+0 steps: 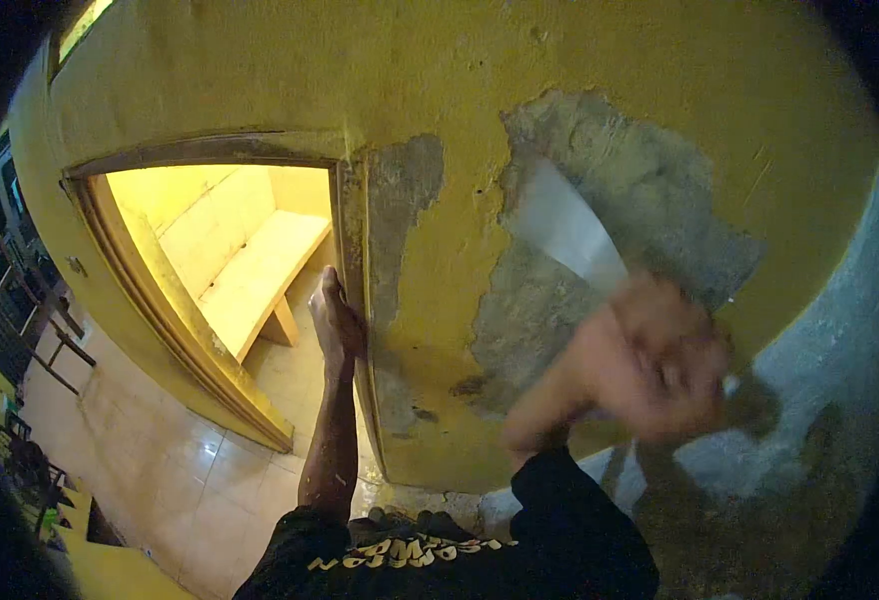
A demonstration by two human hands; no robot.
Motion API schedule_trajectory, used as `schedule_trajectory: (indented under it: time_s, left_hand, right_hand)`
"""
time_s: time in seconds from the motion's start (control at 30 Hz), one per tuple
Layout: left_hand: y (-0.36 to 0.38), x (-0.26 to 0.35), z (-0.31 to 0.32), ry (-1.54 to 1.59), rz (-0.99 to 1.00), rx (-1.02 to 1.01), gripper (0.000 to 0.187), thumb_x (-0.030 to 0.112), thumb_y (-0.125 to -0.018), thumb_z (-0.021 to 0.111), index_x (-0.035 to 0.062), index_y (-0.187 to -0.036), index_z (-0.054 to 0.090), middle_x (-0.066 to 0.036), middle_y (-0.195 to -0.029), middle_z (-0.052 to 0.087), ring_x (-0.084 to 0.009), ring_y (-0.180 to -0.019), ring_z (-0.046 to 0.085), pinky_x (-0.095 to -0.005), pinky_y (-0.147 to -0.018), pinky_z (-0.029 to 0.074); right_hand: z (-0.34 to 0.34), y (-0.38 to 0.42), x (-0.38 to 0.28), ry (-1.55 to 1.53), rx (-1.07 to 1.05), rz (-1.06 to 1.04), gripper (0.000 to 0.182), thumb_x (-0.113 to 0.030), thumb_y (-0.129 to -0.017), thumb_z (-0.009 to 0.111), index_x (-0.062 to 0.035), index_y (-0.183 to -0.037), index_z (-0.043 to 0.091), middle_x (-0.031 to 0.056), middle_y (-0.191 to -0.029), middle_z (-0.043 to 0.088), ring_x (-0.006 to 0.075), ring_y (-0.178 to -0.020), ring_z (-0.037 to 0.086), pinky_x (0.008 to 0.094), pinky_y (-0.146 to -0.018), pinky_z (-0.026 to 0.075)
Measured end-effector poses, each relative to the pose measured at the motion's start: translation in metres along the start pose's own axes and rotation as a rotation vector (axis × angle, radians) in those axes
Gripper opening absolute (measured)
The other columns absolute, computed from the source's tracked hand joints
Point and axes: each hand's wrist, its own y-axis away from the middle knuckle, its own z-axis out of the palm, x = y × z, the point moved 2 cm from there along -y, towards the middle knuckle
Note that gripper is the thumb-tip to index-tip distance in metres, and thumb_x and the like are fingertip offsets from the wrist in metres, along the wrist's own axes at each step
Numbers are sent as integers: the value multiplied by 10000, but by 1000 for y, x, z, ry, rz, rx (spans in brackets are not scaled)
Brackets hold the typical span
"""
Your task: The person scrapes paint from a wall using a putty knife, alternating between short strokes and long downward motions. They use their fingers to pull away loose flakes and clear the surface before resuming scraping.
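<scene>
Before the wall [660, 50], the right hand [655, 360] clenches the scraper [572, 224], likely light and springy, best held at its narrow end; the left hand [336, 322], its openness unclear, meets the doorframe [351, 225].

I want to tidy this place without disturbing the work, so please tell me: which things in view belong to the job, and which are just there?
Seem part of the job:
Scraper-like blade, blurred, in the right hand
Yellow wall with its bare grey patch

Seem just there:
Door frame, left hand at its edge
Bench beyond it
</scene>
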Motion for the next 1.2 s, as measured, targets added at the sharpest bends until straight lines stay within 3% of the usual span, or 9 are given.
schedule_trajectory:
  time_s: [0.17, 0.27, 0.4, 0.47, 0.57, 0.7, 0.97, 1.1, 1.2]
  left_hand:
    - [-1, 3, 3, 22, -13, -23, 506, 420, -932, 282, -11, -670, 322, -96, -586, 298, -204, -562, 308, -395, -536, 259]
    - [2, 2, -1, 5, -44, -68, 503, 412, -934, 282, -10, -663, 320, -94, -578, 290, -203, -556, 307, -409, -532, 262]
    - [-2, -2, 1, -93, 40, -16, 515, 419, -935, 286, -6, -647, 332, -95, -563, 286, -195, -546, 304, -417, -521, 252]
    - [2, 1, 4, -114, 169, 31, 522, 433, -931, 295, 2, -639, 329, -88, -562, 271, -182, -549, 293, -409, -517, 239]
    - [5, 15, 3, -104, 131, 34, 517, 434, -930, 303, 5, -644, 333, -85, -567, 263, -183, -544, 283, -401, -516, 230]
    - [7, 13, 0, -109, 139, 12, 504, 416, -936, 298, 3, -649, 337, -89, -566, 273, -198, -536, 282, -400, -521, 237]
    - [-2, -3, 1, -19, 16, -64, 498, 415, -940, 262, -2, -676, 327, -113, -579, 268, -221, -537, 286, -411, -530, 244]
    - [-1, -2, 2, 27, -14, -30, 512, 421, -940, 251, 0, -657, 318, -113, -563, 262, -223, -528, 281, -415, -520, 243]
    - [0, 15, 2, -95, 118, 5, 537, 441, -938, 250, 4, -632, 310, -105, -543, 256, -217, -519, 273, -416, -515, 241]
  right_hand:
    - [-12, -4, -15, -60, 103, -88, 325, -319, -869, 403, -127, -606, 410, 45, -517, 439, 184, -465, 413, 363, -483, 372]
    - [-26, 7, 1, 1250, 103, -674, 307, -262, -882, 399, -110, -620, 348, 29, -502, 320, 135, -434, 264, 298, -432, 295]
    - [-14, 7, -12, 179, -151, 56, 340, -316, -877, 397, -97, -626, 464, 76, -536, 489, 205, -451, 442, 384, -496, 402]
    - [-8, 5, 13, -91, 96, 102, 338, -312, -892, 388, -109, -623, 412, 63, -513, 423, 197, -436, 373, 382, -457, 332]
    - [7, -4, -9, 91, -83, -74, 288, -242, -862, 385, -148, -595, 330, 14, -501, 234, 121, -443, 222, 304, -451, 212]
    - [8, -16, 4, -59, 56, 32, 291, -251, -859, 384, -151, -592, 322, 16, -498, 247, 117, -449, 232, 304, -463, 218]
    - [1, -39, 35, -28, -212, 281, 303, -282, -902, 328, -154, -628, 333, 27, -497, 305, 146, -427, 253, 333, -451, 271]
    - [22, -54, -6, -142, -118, 66, 304, -263, -890, 336, -147, -610, 313, 11, -477, 272, 136, -415, 236, 323, -442, 273]
    - [24, -65, 5, 194, -78, 147, 299, -207, -830, 417, -168, -562, 291, -17, -468, 221, 123, -415, 199, 292, -453, 189]
